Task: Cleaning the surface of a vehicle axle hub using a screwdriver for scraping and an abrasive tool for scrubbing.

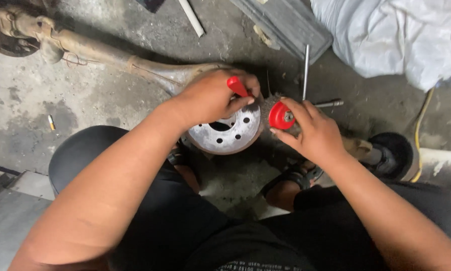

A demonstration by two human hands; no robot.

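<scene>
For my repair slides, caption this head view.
Left hand grips a red handle over a holed metal disc; right hand holds a red-capped part.

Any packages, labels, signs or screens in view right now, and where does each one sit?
Packages, signs, screens: none in view.
Printed lettering on the black shirt: bottom edge of the frame, a small white strip, partly cut off.

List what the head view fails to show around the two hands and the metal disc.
- Round grey metal disc with holes: its top edge is covered by the left hand.
- Red-handled tool: its working end is hidden in the left hand.
- Red round cap: what it sits on is hidden behind the right hand.
</scene>
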